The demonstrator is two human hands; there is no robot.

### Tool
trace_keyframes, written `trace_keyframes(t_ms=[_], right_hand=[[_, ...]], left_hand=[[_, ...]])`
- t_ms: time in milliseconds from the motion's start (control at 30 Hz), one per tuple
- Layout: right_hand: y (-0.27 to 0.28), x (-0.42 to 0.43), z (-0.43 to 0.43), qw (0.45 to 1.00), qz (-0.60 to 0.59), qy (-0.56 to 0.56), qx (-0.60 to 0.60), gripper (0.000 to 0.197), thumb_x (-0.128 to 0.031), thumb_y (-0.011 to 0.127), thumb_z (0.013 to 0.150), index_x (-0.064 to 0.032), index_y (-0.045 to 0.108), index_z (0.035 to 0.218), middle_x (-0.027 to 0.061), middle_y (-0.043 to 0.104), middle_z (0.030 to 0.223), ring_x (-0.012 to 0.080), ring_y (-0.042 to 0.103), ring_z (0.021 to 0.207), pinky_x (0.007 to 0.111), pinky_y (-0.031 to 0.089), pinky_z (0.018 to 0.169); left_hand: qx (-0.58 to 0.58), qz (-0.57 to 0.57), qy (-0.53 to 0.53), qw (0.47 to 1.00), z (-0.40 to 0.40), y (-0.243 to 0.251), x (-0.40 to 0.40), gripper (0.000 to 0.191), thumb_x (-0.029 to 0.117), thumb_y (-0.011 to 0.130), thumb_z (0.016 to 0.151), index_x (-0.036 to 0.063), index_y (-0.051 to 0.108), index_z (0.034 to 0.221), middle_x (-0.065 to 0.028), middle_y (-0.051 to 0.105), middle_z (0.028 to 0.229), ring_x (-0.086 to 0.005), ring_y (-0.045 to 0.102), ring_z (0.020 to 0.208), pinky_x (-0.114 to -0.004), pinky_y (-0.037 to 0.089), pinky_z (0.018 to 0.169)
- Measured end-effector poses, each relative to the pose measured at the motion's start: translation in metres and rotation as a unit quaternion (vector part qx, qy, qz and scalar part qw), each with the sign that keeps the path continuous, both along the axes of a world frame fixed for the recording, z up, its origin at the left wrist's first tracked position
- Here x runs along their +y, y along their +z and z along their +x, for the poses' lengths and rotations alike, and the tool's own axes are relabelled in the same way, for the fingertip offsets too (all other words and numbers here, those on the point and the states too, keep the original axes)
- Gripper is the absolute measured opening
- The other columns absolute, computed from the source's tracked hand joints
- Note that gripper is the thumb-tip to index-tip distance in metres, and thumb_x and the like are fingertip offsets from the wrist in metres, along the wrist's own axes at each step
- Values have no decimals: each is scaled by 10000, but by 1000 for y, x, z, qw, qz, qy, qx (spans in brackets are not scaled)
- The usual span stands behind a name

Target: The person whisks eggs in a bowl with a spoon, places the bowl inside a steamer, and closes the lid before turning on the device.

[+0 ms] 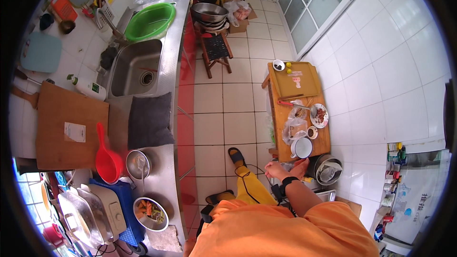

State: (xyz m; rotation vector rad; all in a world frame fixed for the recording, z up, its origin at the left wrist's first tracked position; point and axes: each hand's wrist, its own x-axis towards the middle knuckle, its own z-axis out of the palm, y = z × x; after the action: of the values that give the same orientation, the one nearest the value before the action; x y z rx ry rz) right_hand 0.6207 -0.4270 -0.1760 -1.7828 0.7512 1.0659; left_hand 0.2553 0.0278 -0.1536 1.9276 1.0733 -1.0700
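Observation:
My right hand [274, 170], with a black band at the wrist, hangs beside the near end of a low wooden table [323, 146]. Its fingers look curled, and the palm is hidden. Just beyond it on the table stands a white enamel mug [301, 147]. A metal bin [316, 175] with a plastic liner is to its right. Between hand and bin shows a pinkish shape [300, 166] that I cannot identify. My left hand is out of view; only a sliver of that arm shows at the bottom edge. Clear bags, a small cup [312, 132] and a plate of reddish bits [321, 116] are farther along the table.
A red-handled ladle [285, 104] and a brown tray [307, 78] lie on the table. Leftward runs a steel counter with a sink [135, 67], green basin [150, 21], red scoop [107, 162] and bowl of cut vegetables [150, 214]. A folding stool [216, 48] stands ahead.

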Motion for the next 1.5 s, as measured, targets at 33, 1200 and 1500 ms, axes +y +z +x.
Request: trace_keyframes(t_ms=[33,1200,1500], right_hand=[[3,-5,4,1000,1,8,0,205,-177,464,822,-24,542,933,121,627,716,179,593,546,291,481,474],[70,180,43,940,54,315,-118,149,-138,491,855,-19,503,766,86,518,526,169,503,398,288,434,374],[70,178,17,944,53,315,-85,122,-82,447,851,-34,542,912,71,516,526,173,495,392,297,455,401]], left_hand=[[2,6,-31,1000,-1,-1,-7,190,114,538,739,92,640,897,-153,638,772,-282,623,709,-359,494,622],[-65,-43,438,895,-104,31,-117,250,-55,510,686,51,622,881,-28,599,758,-149,545,666,-297,434,569],[-164,-196,563,786,-74,40,-40,241,72,387,771,25,554,939,11,435,563,-111,403,483,-260,386,470]])
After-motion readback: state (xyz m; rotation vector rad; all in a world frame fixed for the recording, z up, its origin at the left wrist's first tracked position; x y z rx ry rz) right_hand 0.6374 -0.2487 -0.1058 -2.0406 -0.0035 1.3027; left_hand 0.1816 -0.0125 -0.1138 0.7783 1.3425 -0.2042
